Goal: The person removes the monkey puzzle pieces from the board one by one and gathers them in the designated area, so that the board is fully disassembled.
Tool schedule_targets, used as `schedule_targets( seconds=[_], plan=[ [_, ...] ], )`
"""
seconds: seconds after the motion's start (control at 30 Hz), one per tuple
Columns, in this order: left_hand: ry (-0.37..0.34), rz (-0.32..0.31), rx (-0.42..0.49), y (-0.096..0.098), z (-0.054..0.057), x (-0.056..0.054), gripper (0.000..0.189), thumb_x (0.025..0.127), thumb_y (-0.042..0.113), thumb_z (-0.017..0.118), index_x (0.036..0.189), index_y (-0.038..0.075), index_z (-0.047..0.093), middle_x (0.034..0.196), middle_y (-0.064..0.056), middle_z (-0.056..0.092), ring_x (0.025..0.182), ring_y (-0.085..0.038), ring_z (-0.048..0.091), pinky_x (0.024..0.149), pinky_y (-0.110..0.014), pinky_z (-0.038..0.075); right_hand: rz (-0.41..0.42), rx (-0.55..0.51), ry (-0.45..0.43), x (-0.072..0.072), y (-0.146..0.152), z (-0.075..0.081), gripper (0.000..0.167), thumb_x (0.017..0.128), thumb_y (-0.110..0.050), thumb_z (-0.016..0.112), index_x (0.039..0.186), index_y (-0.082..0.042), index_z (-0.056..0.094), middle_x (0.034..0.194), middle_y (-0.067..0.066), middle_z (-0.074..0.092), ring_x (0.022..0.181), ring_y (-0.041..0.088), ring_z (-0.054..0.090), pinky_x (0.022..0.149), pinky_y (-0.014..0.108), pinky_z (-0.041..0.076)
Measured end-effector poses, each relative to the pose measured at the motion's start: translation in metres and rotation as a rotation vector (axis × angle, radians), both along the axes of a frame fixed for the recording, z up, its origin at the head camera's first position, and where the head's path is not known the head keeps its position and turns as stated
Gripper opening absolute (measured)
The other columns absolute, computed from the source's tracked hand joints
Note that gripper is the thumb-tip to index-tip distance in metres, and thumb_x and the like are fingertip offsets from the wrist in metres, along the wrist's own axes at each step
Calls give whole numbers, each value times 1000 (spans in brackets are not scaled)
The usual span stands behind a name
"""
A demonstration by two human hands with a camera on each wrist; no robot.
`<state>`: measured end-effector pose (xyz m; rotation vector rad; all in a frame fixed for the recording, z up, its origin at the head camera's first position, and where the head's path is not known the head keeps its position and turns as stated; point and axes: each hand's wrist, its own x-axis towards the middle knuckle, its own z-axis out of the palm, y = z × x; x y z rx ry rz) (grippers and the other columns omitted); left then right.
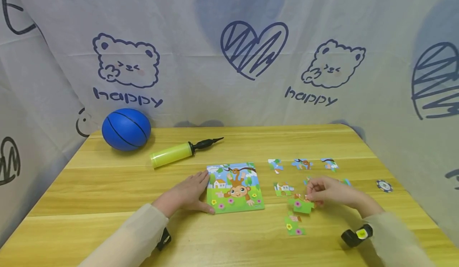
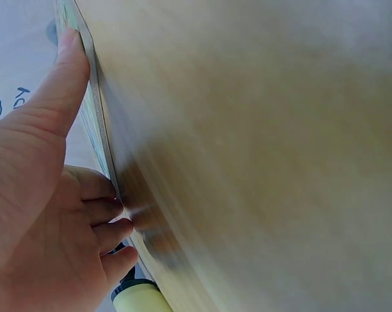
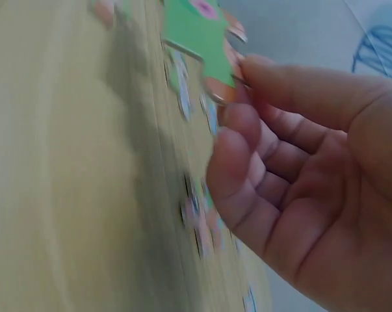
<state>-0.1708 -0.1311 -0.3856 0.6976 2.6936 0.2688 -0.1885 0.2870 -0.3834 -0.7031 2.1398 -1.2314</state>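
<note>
My right hand (image 1: pixel 328 193) pinches a green jigsaw puzzle piece (image 1: pixel 301 206) with a pink flower between thumb and fingers. In the right wrist view this piece (image 3: pixel 196 29) is tilted above the table, held by one end. A corner puzzle piece (image 1: pixel 294 226) with yellow and pink flowers lies just nearer to me, and a house piece (image 1: pixel 283 189) lies beyond it. My left hand (image 1: pixel 188 193) rests at the left side of the monkey picture board (image 1: pixel 234 187), its thumb at the near left corner. In the left wrist view the thumb (image 2: pixel 69 78) lies along the board's edge.
More puzzle pieces lie in a row at the back, such as the branch piece (image 1: pixel 328 164). A poker chip (image 1: pixel 385 185) is at the right. A yellow hand pump (image 1: pixel 173 155) and a blue ball (image 1: pixel 126 129) stand back left, before a hanging cloth (image 1: pixel 193 75).
</note>
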Motion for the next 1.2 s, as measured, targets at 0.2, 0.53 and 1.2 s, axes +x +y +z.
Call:
schedule_targets(
  seconds=[0.2,0.53,1.2],
  plan=[
    [0,-1,-3,0,0,0,107,73,61,63,143,-6,18,150,-21,11,136,-34,12,110,-41,13,64,3,-32,7,31,-3,15,95,-8,50,86,4,54,70,3,54,57,9,49,49,28,47],
    [0,1,-3,0,1,1,106,74,60,64,144,-6,18,150,-21,11,136,-34,12,110,-42,14,55,34,-79,14,55,-8,16,94,-6,50,85,6,56,64,10,51,55,6,45,46,25,43],
    [0,-2,-4,0,1,0,105,74,60,63,144,-6,18,150,-21,11,136,-34,12,110,-42,14,70,34,-61,13,54,-9,13,91,-4,54,84,6,58,66,3,56,52,4,46,42,20,40]
  ],
)
